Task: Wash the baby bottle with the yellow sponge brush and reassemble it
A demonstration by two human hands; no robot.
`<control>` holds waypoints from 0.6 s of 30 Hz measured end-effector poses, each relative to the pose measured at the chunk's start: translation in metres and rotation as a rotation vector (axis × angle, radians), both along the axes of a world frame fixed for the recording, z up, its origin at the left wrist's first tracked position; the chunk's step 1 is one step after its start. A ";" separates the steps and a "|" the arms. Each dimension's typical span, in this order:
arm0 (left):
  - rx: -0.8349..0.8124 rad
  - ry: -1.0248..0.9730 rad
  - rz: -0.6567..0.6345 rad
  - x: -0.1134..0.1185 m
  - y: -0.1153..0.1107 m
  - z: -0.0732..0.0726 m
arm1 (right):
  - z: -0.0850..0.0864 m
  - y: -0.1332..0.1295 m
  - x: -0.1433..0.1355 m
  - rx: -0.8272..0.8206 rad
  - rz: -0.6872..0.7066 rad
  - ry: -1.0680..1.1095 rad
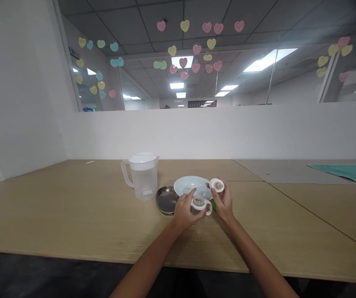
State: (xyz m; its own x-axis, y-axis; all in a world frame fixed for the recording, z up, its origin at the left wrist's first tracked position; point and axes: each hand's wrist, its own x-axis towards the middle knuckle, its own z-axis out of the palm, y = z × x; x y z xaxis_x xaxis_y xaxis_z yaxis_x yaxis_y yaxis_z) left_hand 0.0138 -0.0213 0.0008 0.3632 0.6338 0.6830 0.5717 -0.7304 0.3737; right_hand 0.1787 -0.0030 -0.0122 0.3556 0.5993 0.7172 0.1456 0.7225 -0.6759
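Note:
My left hand (186,210) is wrapped round a small container (198,201) with a clear round top, a white rim and a white handle on its right side. Up and to the right, my right hand (224,201) grips a round white lid (217,185), its ringed face turned toward me. The lid and the container are apart. Behind both hands lies a pale oval plate (184,183), partly covered by them. A round dark metal dish (166,200) sits just left of my left hand.
A clear plastic pitcher (145,178) with a lid stands left of the metal dish on the wooden table (72,215). Something green (213,205) shows beside my right hand. A teal cloth (348,171) lies at the far right. A white wall rises behind the table.

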 end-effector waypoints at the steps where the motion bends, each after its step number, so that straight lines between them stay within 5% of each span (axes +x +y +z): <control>1: -0.002 -0.001 0.000 0.000 0.000 0.000 | 0.000 0.002 0.000 -0.022 0.003 -0.010; 9: 0.005 0.005 -0.009 0.000 0.001 -0.001 | 0.001 0.004 0.005 -0.167 -0.096 -0.192; 18: 0.006 -0.004 -0.010 0.001 0.001 -0.001 | -0.003 0.014 0.006 -0.274 0.016 -0.231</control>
